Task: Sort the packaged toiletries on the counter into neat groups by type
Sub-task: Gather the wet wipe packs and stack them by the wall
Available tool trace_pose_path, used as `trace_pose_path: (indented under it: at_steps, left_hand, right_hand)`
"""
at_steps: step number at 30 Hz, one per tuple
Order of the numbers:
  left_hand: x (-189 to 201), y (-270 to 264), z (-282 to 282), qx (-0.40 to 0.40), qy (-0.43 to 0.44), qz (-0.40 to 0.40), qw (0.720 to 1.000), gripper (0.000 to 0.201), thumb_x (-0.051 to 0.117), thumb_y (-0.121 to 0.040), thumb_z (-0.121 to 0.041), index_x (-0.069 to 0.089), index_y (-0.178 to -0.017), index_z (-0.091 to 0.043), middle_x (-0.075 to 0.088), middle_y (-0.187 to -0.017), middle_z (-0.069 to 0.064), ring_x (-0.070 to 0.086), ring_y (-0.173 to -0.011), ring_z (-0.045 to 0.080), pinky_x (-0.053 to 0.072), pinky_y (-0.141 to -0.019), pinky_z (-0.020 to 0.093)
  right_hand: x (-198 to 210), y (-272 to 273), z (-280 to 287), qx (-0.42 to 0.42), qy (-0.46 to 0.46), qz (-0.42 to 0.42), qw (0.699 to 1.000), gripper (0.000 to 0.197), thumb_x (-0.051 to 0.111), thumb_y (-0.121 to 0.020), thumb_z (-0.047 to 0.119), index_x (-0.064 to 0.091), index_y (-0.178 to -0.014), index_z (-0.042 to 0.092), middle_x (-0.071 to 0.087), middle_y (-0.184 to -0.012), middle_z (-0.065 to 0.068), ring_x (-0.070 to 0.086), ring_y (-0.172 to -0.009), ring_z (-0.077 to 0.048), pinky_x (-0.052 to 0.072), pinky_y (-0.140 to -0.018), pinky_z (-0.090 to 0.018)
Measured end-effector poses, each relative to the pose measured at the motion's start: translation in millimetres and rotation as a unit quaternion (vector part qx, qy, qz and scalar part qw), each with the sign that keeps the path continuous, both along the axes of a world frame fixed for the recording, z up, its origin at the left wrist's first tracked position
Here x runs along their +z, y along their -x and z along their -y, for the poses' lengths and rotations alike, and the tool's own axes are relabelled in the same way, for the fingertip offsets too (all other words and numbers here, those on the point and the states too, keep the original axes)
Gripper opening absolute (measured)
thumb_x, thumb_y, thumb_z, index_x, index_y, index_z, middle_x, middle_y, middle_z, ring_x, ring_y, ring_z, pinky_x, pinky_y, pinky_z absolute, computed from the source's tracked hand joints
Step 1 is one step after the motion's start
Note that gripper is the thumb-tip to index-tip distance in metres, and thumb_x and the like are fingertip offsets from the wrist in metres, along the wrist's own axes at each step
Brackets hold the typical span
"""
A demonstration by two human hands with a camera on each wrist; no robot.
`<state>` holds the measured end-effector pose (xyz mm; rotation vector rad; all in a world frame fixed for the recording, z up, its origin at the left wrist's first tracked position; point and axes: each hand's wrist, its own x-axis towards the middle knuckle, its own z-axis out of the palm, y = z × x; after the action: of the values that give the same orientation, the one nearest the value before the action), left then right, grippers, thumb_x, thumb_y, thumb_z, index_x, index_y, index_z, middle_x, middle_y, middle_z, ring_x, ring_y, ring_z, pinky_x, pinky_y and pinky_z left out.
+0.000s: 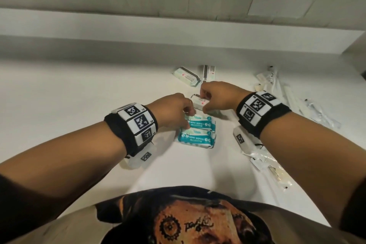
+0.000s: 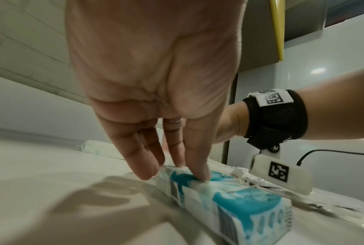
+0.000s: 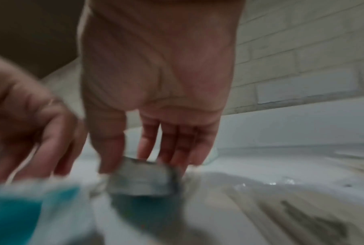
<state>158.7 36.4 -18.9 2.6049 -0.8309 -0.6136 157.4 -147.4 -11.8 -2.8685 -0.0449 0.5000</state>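
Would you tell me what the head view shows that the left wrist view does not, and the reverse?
Only the head view shows the "MINI WIPES" lettering on the nearer wipes pack and the boxed tube at the back. Only the left wrist view shows the left hand palm and a black cable. Both show the counter.

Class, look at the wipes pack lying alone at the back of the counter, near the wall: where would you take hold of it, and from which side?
Judging from the head view, the wipes pack lies flat and slanted, its long sides bare, a box just right of it. Come from above and pinch across its narrow middle, thumb on the near long side, fingers on the far one. The crimped ends look too floppy.
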Motion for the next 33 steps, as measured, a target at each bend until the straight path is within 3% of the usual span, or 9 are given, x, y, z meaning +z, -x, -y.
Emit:
trace_pose_path:
  at_steps: [3,6,10,14,19,24,29,31,33]
  left_hand:
    - [-1.1,-5.7,-5.0,0.040,0.022,0.006,0.999,0.025,0.079,-0.074,-0.030,0.060,-0.091,-0.032,0.052,-0.100,-0.009,0.053,-0.094,0.012,0.040,-0.076,0.025]
    - [-0.5,-11.4,-5.0,0.082,0.039,0.011,0.996,0.020,0.077,-0.077,-0.033,0.061,-0.090,-0.029,0.059,-0.100,-0.008,0.056,-0.093,0.013,0.045,-0.078,0.027]
    - [1.7,-15.8,2.2,0.083,0.045,0.005,0.996,0.015,0.074,-0.080,-0.029,0.060,-0.084,-0.031,0.060,-0.088,-0.014,0.057,-0.088,0.011,0.043,-0.074,0.026]
    - [1.5,-17.6,5.8,0.063,0.009,-0.027,0.998,0.015,0.076,-0.079,-0.028,0.061,-0.080,-0.031,0.058,-0.081,-0.017,0.056,-0.085,0.009,0.043,-0.073,0.025]
    - [0.2,-16.3,6.3,0.043,-0.012,-0.035,0.998,0.014,0.076,-0.079,-0.027,0.063,-0.083,-0.029,0.058,-0.080,-0.017,0.058,-0.087,0.011,0.044,-0.075,0.025]
    - [-3.3,-16.8,4.0,0.051,-0.003,0.000,0.999,0.028,0.079,-0.074,-0.031,0.053,-0.083,-0.028,0.055,-0.089,-0.011,0.055,-0.084,0.013,0.044,-0.069,0.028]
    - [-3.5,-18.4,5.2,0.036,-0.019,0.020,0.999,0.035,0.081,-0.071,-0.035,0.049,-0.086,-0.029,0.049,-0.095,-0.007,0.055,-0.085,0.015,0.049,-0.074,0.032]
    - [-2.9,-20.2,4.9,0.031,-0.033,0.015,0.999,0.034,0.080,-0.072,-0.036,0.050,-0.085,-0.029,0.051,-0.094,-0.007,0.055,-0.085,0.015,0.048,-0.072,0.031]
    - [-3.1,-21.9,3.4,0.027,-0.043,0.009,0.999,0.032,0.078,-0.074,-0.039,0.052,-0.088,-0.027,0.053,-0.096,-0.005,0.055,-0.087,0.016,0.048,-0.073,0.032]
  right_hand:
    - [11.4,-2.0,9.1,-0.053,-0.137,-0.091,0.985,0.017,0.064,-0.088,0.021,0.063,-0.105,0.019,0.066,-0.102,-0.003,0.063,-0.086,-0.019,0.054,-0.079,-0.034]
    - [12.4,-8.7,15.9,-0.083,-0.095,-0.035,0.991,0.024,0.049,-0.098,0.024,0.065,-0.114,0.018,0.067,-0.108,-0.002,0.065,-0.083,-0.018,0.056,-0.077,-0.032]
    - [6.4,-14.5,13.1,-0.050,-0.040,-0.003,0.998,0.030,0.041,-0.100,0.016,0.062,-0.120,0.019,0.062,-0.122,-0.001,0.053,-0.095,-0.014,0.047,-0.080,-0.030]
    - [-2.1,-13.1,10.1,-0.060,-0.073,0.026,0.995,0.030,0.049,-0.096,0.034,0.060,-0.121,0.022,0.062,-0.119,0.000,0.055,-0.096,-0.014,0.042,-0.079,-0.028]
    - [-5.1,-18.4,8.8,-0.053,-0.034,0.069,0.996,0.026,0.042,-0.099,0.018,0.062,-0.114,0.021,0.062,-0.119,-0.002,0.056,-0.098,-0.017,0.043,-0.075,-0.028]
    - [-8.4,-23.4,8.2,-0.040,-0.069,0.042,0.996,0.024,0.044,-0.098,0.020,0.062,-0.114,0.019,0.056,-0.119,-0.001,0.058,-0.099,-0.019,0.045,-0.076,-0.027]
    - [-16.0,-23.8,1.5,-0.024,0.030,0.074,0.997,0.017,0.043,-0.095,0.019,0.056,-0.106,0.018,0.056,-0.110,-0.007,0.058,-0.091,-0.024,0.048,-0.077,-0.034]
    - [-2.8,-23.4,1.0,-0.038,-0.033,0.035,0.998,0.020,0.052,-0.094,0.036,0.056,-0.104,0.019,0.059,-0.105,-0.002,0.058,-0.089,-0.020,0.048,-0.077,-0.035]
    - [12.5,-20.0,0.8,-0.033,-0.106,-0.075,0.991,0.040,0.070,-0.080,0.047,0.053,-0.108,0.023,0.058,-0.101,0.005,0.058,-0.090,-0.017,0.051,-0.078,-0.036]
